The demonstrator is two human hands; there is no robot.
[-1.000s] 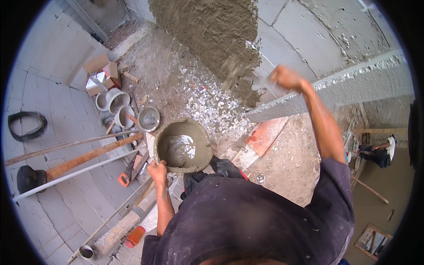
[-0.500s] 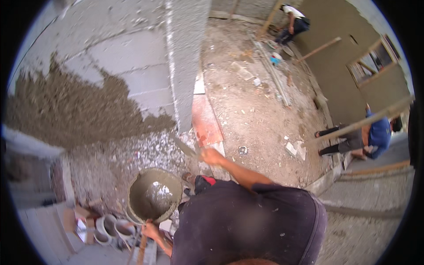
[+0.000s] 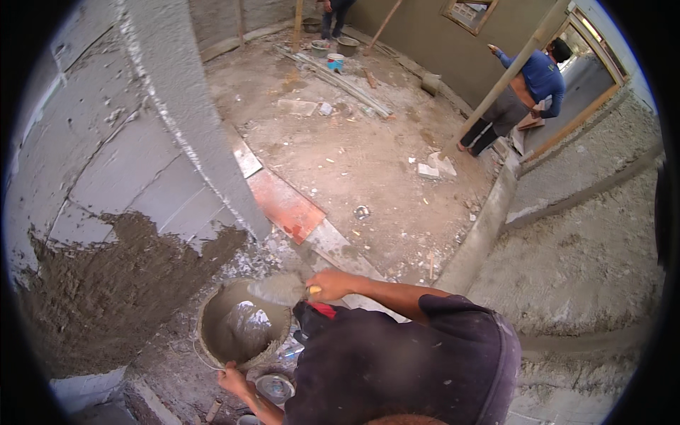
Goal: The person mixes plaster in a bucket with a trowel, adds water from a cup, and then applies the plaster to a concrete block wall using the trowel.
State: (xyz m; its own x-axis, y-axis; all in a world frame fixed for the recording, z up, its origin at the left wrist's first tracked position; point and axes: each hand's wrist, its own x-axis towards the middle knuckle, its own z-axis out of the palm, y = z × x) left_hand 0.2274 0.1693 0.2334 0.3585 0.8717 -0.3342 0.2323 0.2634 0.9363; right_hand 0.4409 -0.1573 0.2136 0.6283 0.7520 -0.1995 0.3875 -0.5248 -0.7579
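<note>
A round bucket (image 3: 207, 331) with grey wet mortar (image 3: 237, 333) in it stands low in front of me. My left hand (image 3: 232, 380) is closed at its near rim, beside the thin wire handle; whether it grips rim or wire I cannot tell. My right hand (image 3: 329, 285) is wrapped round the handle of a trowel (image 3: 280, 289). The mortar-smeared blade points left, over the bucket's far right rim. To the left, a block wall (image 3: 92, 173) bears a rough patch of wet mortar (image 3: 127, 265) on its lower part.
A reddish board (image 3: 287, 205) lies by the wall's end. Beyond it, a dirt floor (image 3: 340, 170) carries rubble and long poles (image 3: 340, 81). A person in blue (image 3: 535, 81) works at the right near a slanted wooden post (image 3: 513, 71); another person (image 3: 334, 18) stands far back by buckets.
My view has turned, so the far workers and the wall sit further left. The trowel has come from near the wall's lower corner to over the bucket's rim. My left hand stays at the bucket.
</note>
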